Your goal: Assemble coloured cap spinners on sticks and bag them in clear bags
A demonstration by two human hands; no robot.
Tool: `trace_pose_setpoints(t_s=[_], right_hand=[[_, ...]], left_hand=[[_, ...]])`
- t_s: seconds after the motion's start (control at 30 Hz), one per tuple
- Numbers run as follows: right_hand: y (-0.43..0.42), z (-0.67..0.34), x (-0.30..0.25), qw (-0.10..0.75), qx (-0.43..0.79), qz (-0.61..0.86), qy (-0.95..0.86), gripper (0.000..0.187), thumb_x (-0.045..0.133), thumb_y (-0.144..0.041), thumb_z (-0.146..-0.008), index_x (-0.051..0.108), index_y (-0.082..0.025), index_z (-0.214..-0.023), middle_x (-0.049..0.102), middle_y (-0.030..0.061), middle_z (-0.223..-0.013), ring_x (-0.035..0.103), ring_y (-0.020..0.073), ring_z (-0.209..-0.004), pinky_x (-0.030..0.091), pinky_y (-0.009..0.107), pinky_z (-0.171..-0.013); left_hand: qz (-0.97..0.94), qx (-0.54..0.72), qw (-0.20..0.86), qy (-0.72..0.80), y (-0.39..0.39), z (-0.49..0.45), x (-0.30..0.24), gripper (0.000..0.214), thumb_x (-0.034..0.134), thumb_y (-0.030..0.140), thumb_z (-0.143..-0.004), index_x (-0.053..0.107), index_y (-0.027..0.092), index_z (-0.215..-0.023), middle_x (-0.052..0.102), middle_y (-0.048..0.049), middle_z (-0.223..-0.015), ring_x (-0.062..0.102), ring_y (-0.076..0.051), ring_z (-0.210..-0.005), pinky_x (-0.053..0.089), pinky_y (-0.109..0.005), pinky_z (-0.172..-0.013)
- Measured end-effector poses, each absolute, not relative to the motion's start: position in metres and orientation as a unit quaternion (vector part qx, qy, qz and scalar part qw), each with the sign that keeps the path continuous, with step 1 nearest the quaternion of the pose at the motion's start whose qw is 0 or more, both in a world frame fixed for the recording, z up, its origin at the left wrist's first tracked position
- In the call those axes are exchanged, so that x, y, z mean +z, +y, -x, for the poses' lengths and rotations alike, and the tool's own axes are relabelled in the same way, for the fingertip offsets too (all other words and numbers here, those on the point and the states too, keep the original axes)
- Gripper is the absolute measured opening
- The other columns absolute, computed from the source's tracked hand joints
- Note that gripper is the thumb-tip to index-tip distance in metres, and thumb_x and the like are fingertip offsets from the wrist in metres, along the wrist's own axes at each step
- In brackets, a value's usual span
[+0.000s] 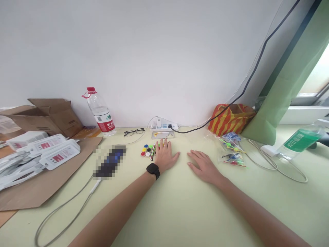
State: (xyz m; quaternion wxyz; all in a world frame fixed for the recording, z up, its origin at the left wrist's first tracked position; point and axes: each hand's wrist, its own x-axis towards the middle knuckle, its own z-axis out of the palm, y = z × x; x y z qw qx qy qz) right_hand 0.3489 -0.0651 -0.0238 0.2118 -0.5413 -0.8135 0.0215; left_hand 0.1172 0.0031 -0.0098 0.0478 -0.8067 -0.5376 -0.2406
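My left hand (166, 156), with a black watch (153, 169) on its wrist, lies palm down on the pale green table (180, 212), fingers spread. Beside and partly under its fingers are several small round paint pots (147, 150) with coloured lids and some thin sticks (153, 151), possibly brushes; the hand hides part of them. My right hand (204, 166) rests flat on the table to the right, fingers stretched out and holding nothing. Nearest to it on the right is a clear plastic bag (232, 151) with small coloured pieces inside.
Behind the hands sits a white power strip (164, 126) with a black cable, near eyeglasses (134, 131). Leftward are a blurred-out phone (110, 162), a water bottle (101, 111), cardboard box (48, 116) and white tags (60, 157). A striped bag (222, 120) and green-labelled bottle (296, 142) stand right.
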Motion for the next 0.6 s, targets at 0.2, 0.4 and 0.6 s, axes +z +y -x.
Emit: trace_pose_setpoints(t_s=[0.2,0.4,0.6], right_hand=[[-0.064,-0.350,-0.025,0.217,0.023,0.540,-0.813,0.052,0.045,-0.047,-0.102,0.053,-0.025,-0.148,0.052,0.0095,-0.154,0.046,0.0282,-0.141,0.036,0.050,-0.117],[-0.065,-0.350,-0.024,0.226,0.027,0.540,-0.810,0.051,0.046,-0.048,-0.102,0.054,-0.026,-0.147,0.053,0.0086,-0.153,0.047,0.0277,-0.140,0.037,0.050,-0.117],[-0.064,-0.350,-0.025,0.234,0.028,0.537,-0.810,0.050,0.047,-0.047,-0.101,0.054,-0.028,-0.146,0.054,0.0087,-0.152,0.047,0.0279,-0.140,0.039,0.050,-0.115]], left_hand=[[0.809,-0.228,0.062,-0.538,0.003,-0.122,-0.011,0.061,0.051,0.057,-0.095,0.058,0.011,-0.133,0.057,-0.0230,-0.144,0.047,-0.044,-0.134,0.020,-0.064,-0.119],[0.842,-0.218,0.037,-0.492,-0.010,-0.122,-0.006,0.063,0.052,0.059,-0.095,0.056,0.012,-0.137,0.056,-0.0204,-0.146,0.049,-0.041,-0.133,0.028,-0.060,-0.117],[0.875,-0.217,-0.030,-0.432,-0.048,-0.124,-0.006,0.055,0.050,0.048,-0.100,0.052,0.015,-0.143,0.053,-0.0155,-0.152,0.044,-0.037,-0.144,0.034,-0.054,-0.120]])
